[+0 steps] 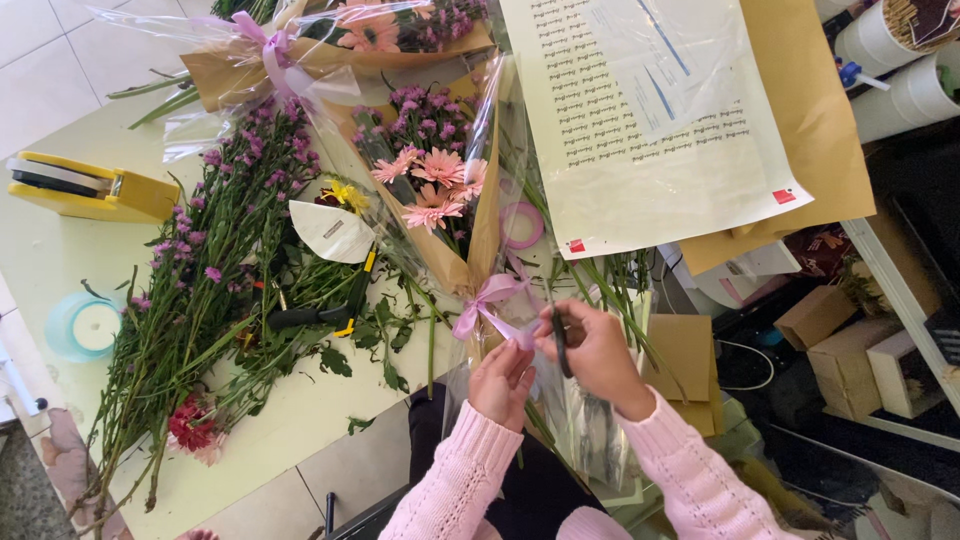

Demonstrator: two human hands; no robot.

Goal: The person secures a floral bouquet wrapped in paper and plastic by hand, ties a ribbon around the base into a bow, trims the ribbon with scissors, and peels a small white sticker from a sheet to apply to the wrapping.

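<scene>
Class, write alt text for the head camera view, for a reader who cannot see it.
Two hands in pink sleeves work at a pink ribbon bow tied round a paper-wrapped bouquet of pink daisies; the right hand holds dark scissors, the left hand the ribbon end. Loose purple flowers lie on the table.

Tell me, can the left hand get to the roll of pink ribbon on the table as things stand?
Probably not straight away: the left hand is on the ribbon tail, and the wrapped bouquet lies between it and the ribbon roll.
</scene>
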